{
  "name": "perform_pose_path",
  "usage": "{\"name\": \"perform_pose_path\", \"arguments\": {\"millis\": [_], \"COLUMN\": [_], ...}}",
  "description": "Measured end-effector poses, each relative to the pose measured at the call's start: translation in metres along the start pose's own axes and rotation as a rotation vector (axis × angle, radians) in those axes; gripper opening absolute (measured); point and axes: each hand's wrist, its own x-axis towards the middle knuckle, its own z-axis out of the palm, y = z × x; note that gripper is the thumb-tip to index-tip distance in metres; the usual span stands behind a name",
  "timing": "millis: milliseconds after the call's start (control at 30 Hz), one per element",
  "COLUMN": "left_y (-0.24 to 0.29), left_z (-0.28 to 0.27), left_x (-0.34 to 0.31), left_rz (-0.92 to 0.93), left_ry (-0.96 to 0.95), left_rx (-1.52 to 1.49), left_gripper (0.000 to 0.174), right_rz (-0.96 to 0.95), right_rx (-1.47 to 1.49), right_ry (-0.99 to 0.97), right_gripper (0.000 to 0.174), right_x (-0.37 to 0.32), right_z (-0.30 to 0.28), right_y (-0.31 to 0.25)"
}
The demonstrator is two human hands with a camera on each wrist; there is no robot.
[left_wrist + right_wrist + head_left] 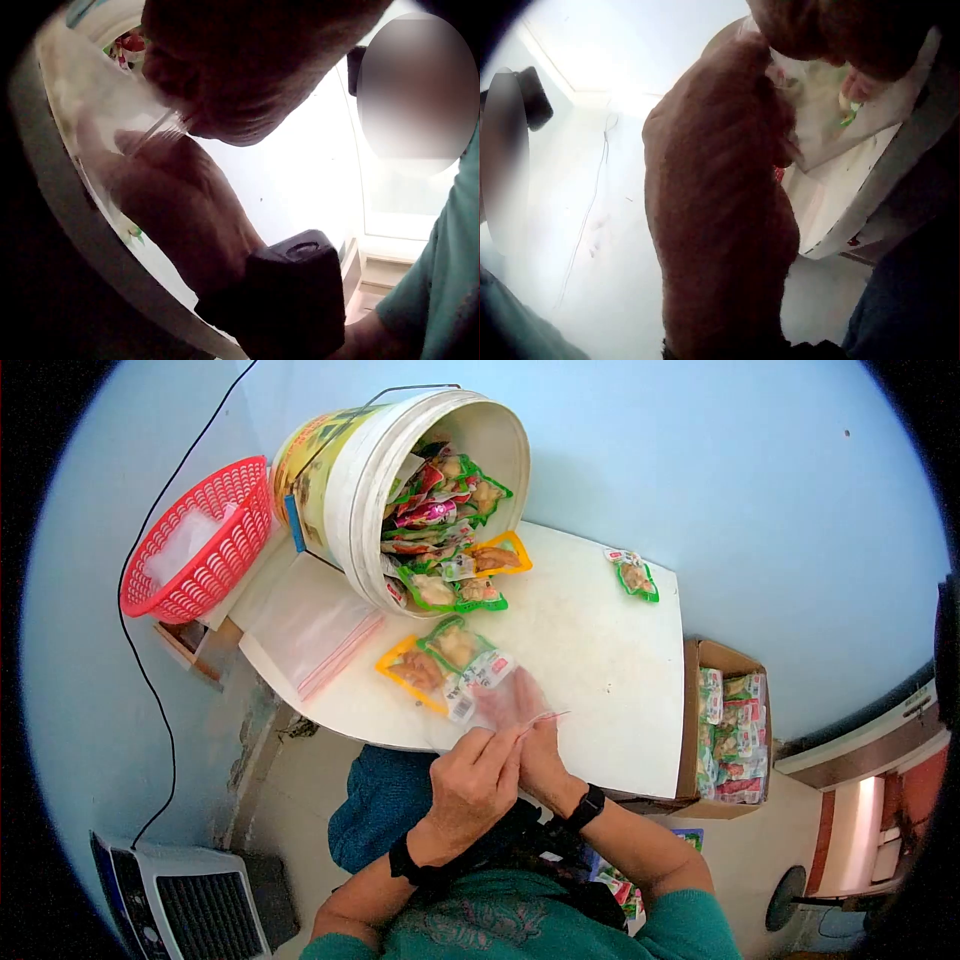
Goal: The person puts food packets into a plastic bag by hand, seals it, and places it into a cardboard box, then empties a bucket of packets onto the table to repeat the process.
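My left hand (470,785) pinches the open edge of a clear zip bag (82,71). My right hand (545,755) reaches into the bag's mouth, and its straight fingers (524,692) show through the plastic. Ahead of those fingertips, within the bag, lie a yellow-edged food packet (415,668) and a green-edged packet (458,645), their white label ends toward the hand. In the right wrist view the left hand (720,150) stands upright beside the bag, close to the right hand (840,34).
A white bucket (345,510) on its side holds several packets. More zip bags (305,620) lie stacked on the white table (610,690), left of a red basket's (215,565) side. One packet (632,575) lies far right; a carton (690,760) of filled bags stands beside the table.
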Motion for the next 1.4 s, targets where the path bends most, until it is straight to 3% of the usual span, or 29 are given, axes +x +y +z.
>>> {"name": "perform_pose_path", "arguments": {"millis": [100,200,300,400,467,600,667,767,867,967,1067,1167,1267,1300,1400], "left_y": [0.004,0.003,-0.001,-0.002,0.000,0.000,0.001,0.004,0.002,0.000,-0.001,-0.001,-0.001,-0.001,-0.001], "left_z": [0.001,0.001,-0.001,-0.003,-0.004,-0.002,-0.003,-0.006,-0.010,-0.015,-0.017,-0.017,-0.014,-0.013,-0.013], "left_x": [0.000,0.000,0.000,0.000,-0.002,-0.006,-0.007,-0.012,-0.016,-0.019,-0.018,-0.016,-0.014,-0.013,-0.013], "left_rz": [-0.013,-0.015,0.011,-0.015,-0.017,0.016,0.001,0.001,0.016,0.019,0.015,0.018,0.028,0.030,0.032], "left_ry": [-0.048,-0.033,-0.018,-0.067,-0.116,-0.148,-0.190,-0.229,-0.244,-0.254,-0.252,-0.227,-0.184,-0.165,-0.169], "left_rx": [0.007,0.012,0.039,0.033,0.046,0.067,0.082,0.122,0.159,0.169,0.172,0.166,0.155,0.151,0.142], "left_gripper": [0.019,0.020,0.021,0.022,0.023,0.024,0.023,0.023,0.022,0.020,0.018,0.018,0.018,0.018,0.018], "right_rz": [0.184,0.099,0.236,0.406,0.528,0.079,0.001,-0.436,-0.189,-0.098,-0.162,-0.123,-0.067,-0.133,-0.255], "right_rx": [0.259,0.400,0.192,-0.098,-0.147,-0.560,-1.051,-1.350,-1.367,-1.492,-1.361,-1.458,-1.720,-1.574,-1.482], "right_ry": [-0.008,0.047,-0.009,-0.326,-0.253,-0.028,0.064,0.005,-0.038,0.004,-0.033,0.040,-0.271,-0.177,0.101], "right_gripper": [0.055,0.047,0.042,0.032,0.024,0.024,0.028,0.042,0.056,0.065,0.067,0.052,0.037,0.026,0.028], "right_x": [-0.002,-0.005,-0.019,-0.023,-0.018,0.026,0.051,0.099,0.130,0.153,0.166,0.148,0.145,0.138,0.137], "right_z": [0.000,0.004,-0.015,-0.057,-0.080,-0.155,-0.176,-0.223,-0.230,-0.241,-0.257,-0.233,-0.234,-0.229,-0.223], "right_y": [-0.007,0.001,-0.022,-0.076,-0.122,-0.131,-0.136,-0.097,-0.083,-0.063,-0.039,-0.053,-0.049,-0.053,-0.079]}}
